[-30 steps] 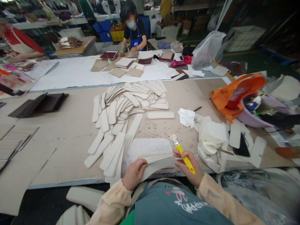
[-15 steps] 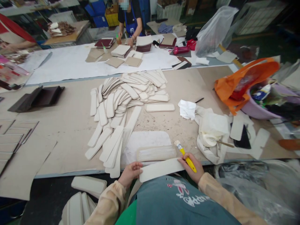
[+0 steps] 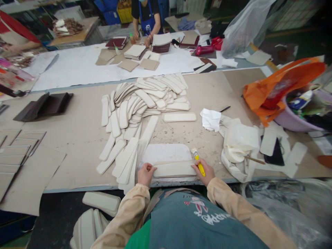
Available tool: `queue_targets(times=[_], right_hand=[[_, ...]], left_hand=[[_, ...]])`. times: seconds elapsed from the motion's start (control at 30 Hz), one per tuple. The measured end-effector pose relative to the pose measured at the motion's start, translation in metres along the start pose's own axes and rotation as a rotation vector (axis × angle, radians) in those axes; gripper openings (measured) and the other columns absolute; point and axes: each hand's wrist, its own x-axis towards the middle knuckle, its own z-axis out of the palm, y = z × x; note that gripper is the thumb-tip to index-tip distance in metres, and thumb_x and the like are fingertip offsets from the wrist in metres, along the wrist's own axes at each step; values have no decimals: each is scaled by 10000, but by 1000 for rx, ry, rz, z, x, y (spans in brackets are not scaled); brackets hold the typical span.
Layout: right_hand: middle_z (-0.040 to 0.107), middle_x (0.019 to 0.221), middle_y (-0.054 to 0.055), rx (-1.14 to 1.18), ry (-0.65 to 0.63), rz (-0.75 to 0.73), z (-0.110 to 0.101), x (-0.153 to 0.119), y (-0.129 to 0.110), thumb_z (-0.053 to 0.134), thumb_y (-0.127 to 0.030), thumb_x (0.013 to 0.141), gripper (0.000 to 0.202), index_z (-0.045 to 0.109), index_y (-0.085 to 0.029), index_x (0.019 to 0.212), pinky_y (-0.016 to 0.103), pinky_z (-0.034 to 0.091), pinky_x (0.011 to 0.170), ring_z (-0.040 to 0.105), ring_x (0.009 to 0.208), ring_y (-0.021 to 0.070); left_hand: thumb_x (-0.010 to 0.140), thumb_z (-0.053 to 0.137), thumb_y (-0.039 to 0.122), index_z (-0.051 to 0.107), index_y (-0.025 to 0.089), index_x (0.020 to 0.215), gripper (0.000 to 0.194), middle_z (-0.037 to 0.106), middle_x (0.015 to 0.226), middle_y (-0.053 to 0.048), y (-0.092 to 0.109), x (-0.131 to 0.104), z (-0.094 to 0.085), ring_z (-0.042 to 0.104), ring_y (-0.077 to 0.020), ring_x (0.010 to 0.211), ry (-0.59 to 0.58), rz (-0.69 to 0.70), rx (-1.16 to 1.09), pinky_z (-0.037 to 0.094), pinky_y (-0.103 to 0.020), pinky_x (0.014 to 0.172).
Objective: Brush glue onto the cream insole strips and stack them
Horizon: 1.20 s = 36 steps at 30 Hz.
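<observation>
A long pale strip with rounded corners lies over another strip of slightly larger outline, near the table's front edge. My left hand pinches its left end between thumb and fingers. At the right end, my right hand grips the strip with its fingertips and also keeps a yellow-handled paintbrush in the palm, bristles pointing up and away. Under the strips is a whitish sheet. Several loose strips fan out just left of my left hand.
A big heap of similar strips covers the middle of the table. To the right stand a white tub in cloth, a crumpled white tissue and an orange bag. More strips lie lower left. A co-worker works opposite.
Both hands have moved forward, away from my body, carrying the strip from the apron's edge onto the strip on the table. The brush has stayed in my right hand.
</observation>
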Motion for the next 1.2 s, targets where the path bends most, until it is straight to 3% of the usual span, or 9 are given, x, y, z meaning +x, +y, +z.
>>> queue_targets(times=[0.43,0.67,0.87,1.07,1.2], right_hand=[[583,687,6,-101,-9,-18,10,8,10,475,-463,825,242,504,-226,782,286,420,590,557,610,177],[575,745,26,-144,-44,-58,16,7,19,480,-369,839,157,500,-216,814,309,433,637,554,684,193],[594,863,87,-188,61,-279,13,3,18,487,-220,836,64,519,-195,885,367,442,765,535,856,240],[596,881,58,-92,-250,-604,25,-10,1,468,-148,859,95,537,-200,899,293,447,750,523,855,178],[588,822,47,-207,-226,-577,33,-8,5,520,-164,840,59,551,-196,880,303,436,725,510,828,185]], left_hand=[[704,598,401,560,203,780,216,625,667,12,0,7,6,591,-152,652,-45,78,81,415,-272,641],[707,584,415,565,203,827,245,643,691,8,-2,8,5,603,-154,659,-70,93,111,422,-271,645],[724,543,430,582,202,899,291,632,722,-7,-4,10,5,597,-178,694,-98,143,140,432,-302,679],[711,490,507,624,180,905,403,610,759,-35,-5,14,5,573,-195,711,-99,190,211,447,-321,697],[692,479,544,628,182,909,448,605,786,-48,-4,17,5,573,-213,743,-109,183,248,448,-335,708]])
